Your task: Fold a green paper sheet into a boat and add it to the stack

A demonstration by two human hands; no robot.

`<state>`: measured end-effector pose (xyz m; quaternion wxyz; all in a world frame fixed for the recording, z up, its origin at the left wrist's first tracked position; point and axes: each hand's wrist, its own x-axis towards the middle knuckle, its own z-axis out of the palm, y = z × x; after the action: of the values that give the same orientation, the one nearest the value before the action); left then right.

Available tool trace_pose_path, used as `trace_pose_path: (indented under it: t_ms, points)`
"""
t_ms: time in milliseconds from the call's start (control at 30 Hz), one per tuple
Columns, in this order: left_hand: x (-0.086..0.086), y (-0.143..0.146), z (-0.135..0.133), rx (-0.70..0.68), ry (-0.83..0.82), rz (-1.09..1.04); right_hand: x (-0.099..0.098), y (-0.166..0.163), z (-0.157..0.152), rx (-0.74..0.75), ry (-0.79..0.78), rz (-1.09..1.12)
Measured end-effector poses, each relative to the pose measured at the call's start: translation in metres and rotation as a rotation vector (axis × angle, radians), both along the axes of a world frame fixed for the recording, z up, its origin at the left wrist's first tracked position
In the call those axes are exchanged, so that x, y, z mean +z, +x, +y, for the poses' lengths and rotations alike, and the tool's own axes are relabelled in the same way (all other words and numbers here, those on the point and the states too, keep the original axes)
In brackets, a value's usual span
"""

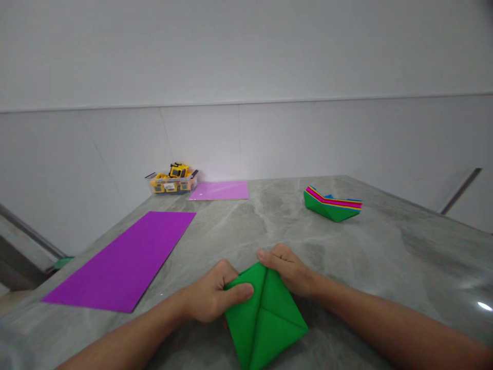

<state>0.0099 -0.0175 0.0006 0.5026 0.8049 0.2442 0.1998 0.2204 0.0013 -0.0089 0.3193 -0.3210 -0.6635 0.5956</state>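
Observation:
A folded green paper (265,318), diamond-shaped with creases crossing its middle, lies on the grey marble table (385,246) near its front edge. My left hand (213,295) is closed on the paper's upper left edge, thumb pressed flat on top and fingers curled. Its far corner is pinched between the thumb and curled fingers of my right hand (287,267).
A large purple sheet (127,259) lies to the left. A smaller lilac sheet (220,190) and a clear box of yellow toy vehicles (172,181) sit at the back by the wall. A stack of folded coloured paper boats (332,203) rests at the back right.

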Motion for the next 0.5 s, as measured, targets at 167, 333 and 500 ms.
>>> trace_pose_path:
  t_ms: [167, 333, 500]
  points:
    - [0.0011, 0.0007, -0.0015, 0.015, 0.004, 0.017, -0.0015, -0.0011, 0.0013, -0.032, -0.019, 0.016]
    - [0.0004, 0.0007, -0.0020, 0.089, 0.020, 0.025, -0.0032, -0.0005, 0.0037, 0.125, -0.033, 0.016]
    - [0.0002, 0.0048, -0.0004, 0.159, 0.003, 0.003, -0.0001, 0.0011, 0.0040, 0.126, -0.085, 0.041]
